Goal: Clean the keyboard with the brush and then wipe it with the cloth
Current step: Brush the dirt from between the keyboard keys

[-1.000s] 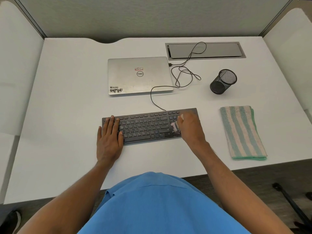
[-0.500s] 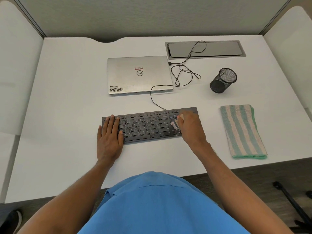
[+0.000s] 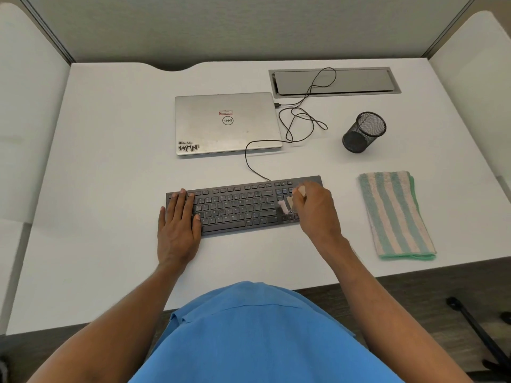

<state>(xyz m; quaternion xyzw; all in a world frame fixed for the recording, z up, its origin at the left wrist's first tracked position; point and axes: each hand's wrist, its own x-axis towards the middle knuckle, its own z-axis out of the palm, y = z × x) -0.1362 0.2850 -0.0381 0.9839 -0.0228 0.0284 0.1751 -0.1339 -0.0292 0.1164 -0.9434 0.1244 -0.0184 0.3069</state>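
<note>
A black keyboard (image 3: 237, 207) lies near the front of the white desk (image 3: 110, 167). My left hand (image 3: 178, 222) rests flat on its left end, fingers spread, holding nothing. My right hand (image 3: 316, 210) is over the keyboard's right end, closed around a small pale brush (image 3: 284, 207) whose bristles touch the keys. Most of the brush handle is hidden in the fist. A folded cloth (image 3: 395, 214) with green and cream stripes lies on the desk to the right of the keyboard, apart from both hands.
A closed silver laptop (image 3: 226, 124) sits behind the keyboard, with a black cable (image 3: 301, 120) looping from it to the keyboard. A black mesh pen cup (image 3: 363, 132) stands at back right. A grey cable hatch (image 3: 334, 81) is set into the desk's rear.
My right hand with the brush has shifted slightly across the right-hand keys. My left hand has stayed put on the keyboard's left end.
</note>
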